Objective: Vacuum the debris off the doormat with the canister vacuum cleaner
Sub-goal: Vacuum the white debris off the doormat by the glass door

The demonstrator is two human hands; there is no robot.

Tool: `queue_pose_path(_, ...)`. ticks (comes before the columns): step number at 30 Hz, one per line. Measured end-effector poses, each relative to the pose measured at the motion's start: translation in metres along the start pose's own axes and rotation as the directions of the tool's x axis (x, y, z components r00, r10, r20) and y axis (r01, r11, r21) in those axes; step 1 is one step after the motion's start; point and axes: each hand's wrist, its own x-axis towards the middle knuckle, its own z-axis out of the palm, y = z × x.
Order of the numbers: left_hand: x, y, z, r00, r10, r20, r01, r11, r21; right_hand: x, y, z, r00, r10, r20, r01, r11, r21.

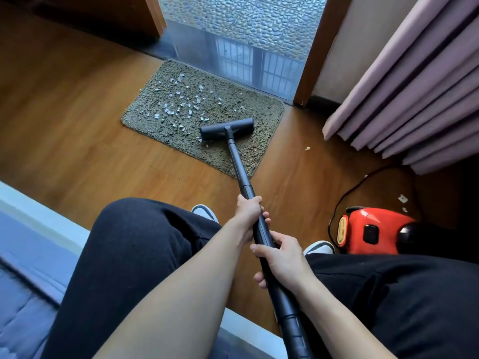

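An olive shaggy doormat point(241, 107) lies on the wooden floor before a glass door. Several pale scraps of debris point(178, 104) are scattered over its left and middle parts. The dark vacuum floor head point(226, 129) rests on the mat's near right part, just right of the scraps. Its black wand point(237, 161) runs back toward me. My left hand point(248, 211) grips the wand higher up, and my right hand point(281, 260) grips it just below. The red canister point(373, 230) stands on the floor at the right.
A black power cord point(350, 193) loops on the floor by the canister. Pink curtains point(414, 94) hang at the right. Loose scraps point(308, 148) lie on the floor beyond the mat. A bed edge point(39, 224) runs along the lower left. My knees and shoes fill the foreground.
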Motion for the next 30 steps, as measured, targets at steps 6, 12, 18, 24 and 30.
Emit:
queue_pose_path(6,-0.031,-0.027,0.006,1.000,-0.018,0.025,0.018,1.000,0.018,-0.034,0.019,-0.011,1.000,0.013,0.010,-0.013,1.000,-0.011)
queue_pose_path(12,-0.053,-0.047,0.013,0.998,-0.028,0.061,0.028,1.000,0.014,-0.056,0.036,-0.019,0.999,0.020,-0.029,-0.019,0.999,0.031)
queue_pose_path(18,-0.044,-0.032,0.018,0.998,-0.002,0.062,0.000,1.000,0.026,-0.044,0.024,-0.017,0.999,0.016,-0.040,-0.013,0.998,0.068)
queue_pose_path(24,-0.012,0.000,0.022,0.998,0.007,0.055,-0.008,1.000,0.022,-0.007,0.002,-0.014,0.999,0.000,-0.036,0.003,0.997,0.073)
queue_pose_path(30,0.017,0.030,0.028,0.999,0.018,0.045,-0.020,0.999,0.048,0.025,-0.019,-0.011,0.997,0.008,-0.079,0.003,0.990,0.138)
